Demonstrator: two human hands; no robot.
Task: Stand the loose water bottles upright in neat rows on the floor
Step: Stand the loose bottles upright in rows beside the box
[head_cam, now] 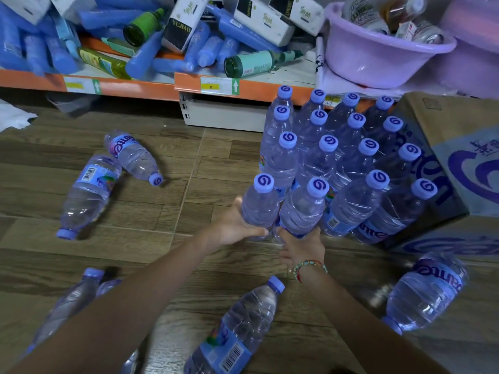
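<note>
Left hand (pixel 237 229) grips the low body of one upright bottle (pixel 259 206), right hand (pixel 301 242) wraps the base of its neighbour (pixel 303 211); both are being seated at frame centre as the front row of the standing block (pixel 345 147). Next move probably needs release without tipping, then a reach to the loose bottles (pixel 89 193) lying at left and bottom. The cardboard box (pixel 456 157) closes the right side; open floor (pixel 189 211) lies left.

The floor (pixel 151 201) is brown wood-look plank. Along the back runs a low shelf with an orange front edge (pixel 129 89) bearing price tags. A lilac plastic basin (pixel 378 58) sits on it, and a cardboard box (pixel 453 157) stands at right.
</note>
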